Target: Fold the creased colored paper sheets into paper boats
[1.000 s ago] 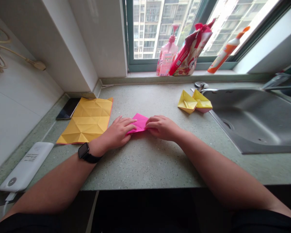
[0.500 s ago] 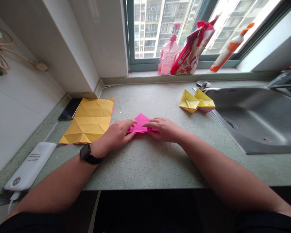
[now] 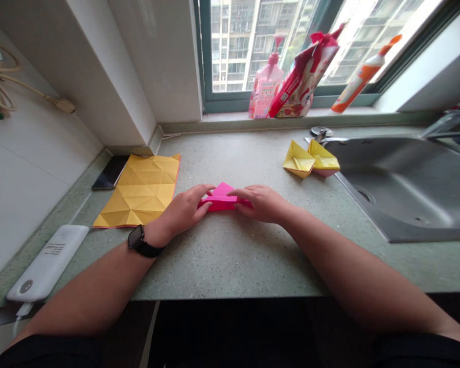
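Observation:
A folded pink paper (image 3: 221,197) lies on the speckled green counter (image 3: 230,255), held between both hands. My left hand (image 3: 184,209), with a black watch on its wrist, curls its fingers round the paper's left end. My right hand (image 3: 260,203) pinches the right end, its fingers pressed onto the fold. Only the paper's top point and front edge show between the fingers.
A creased yellow sheet (image 3: 141,190) lies to the left, a dark phone (image 3: 109,173) behind it, a white power bank (image 3: 46,263) at the near left. Two folded yellow paper shapes (image 3: 310,159) sit beside the steel sink (image 3: 402,189). Bottles and a red bag (image 3: 302,76) stand on the windowsill.
The pink paper has been folded tighter and now looks narrower and raised. Both hands closed in on its ends; the arms hardly shifted.

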The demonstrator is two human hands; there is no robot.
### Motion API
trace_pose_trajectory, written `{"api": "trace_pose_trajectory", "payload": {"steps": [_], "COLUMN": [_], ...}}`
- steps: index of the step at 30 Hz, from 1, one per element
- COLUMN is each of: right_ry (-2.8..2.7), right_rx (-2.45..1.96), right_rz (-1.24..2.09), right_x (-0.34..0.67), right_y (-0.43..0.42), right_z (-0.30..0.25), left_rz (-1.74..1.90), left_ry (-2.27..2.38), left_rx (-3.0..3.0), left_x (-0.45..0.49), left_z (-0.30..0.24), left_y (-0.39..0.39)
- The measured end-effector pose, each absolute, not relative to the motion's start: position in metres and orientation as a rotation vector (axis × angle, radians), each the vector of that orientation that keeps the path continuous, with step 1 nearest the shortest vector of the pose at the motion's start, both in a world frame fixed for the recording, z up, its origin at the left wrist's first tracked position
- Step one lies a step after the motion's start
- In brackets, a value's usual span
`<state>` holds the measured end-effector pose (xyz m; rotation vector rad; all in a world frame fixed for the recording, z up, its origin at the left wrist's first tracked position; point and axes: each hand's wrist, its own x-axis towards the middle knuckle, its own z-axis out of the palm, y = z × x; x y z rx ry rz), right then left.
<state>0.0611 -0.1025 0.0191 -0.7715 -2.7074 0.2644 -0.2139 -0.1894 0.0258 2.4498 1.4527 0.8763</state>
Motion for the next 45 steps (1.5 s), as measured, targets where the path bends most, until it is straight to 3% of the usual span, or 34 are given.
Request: {"api": "trace_pose_trajectory", "payload": {"steps": [19, 30, 45], "right_ry": [-2.678, -2.72, -2.644], "right_rx": [-0.908, -0.947, -1.167], "right_rz": [0.245, 0.148, 0.296], "right_x": [0.06, 0.048, 0.05], "right_y": [-0.096, -0.099, -0.095], "right_z": [0.014, 0.013, 0.008], "left_rz": [0.746, 0.561, 0.468], "left_ry": [1.447, 1.185, 1.226], "left_rx": [2.694, 2.749, 2.728], "left_x": [-0.219, -0.208, -0.209], "left_z": [0.017, 0.017, 0.017], "left_y": [-0.18, -0.18, -0.181]}}
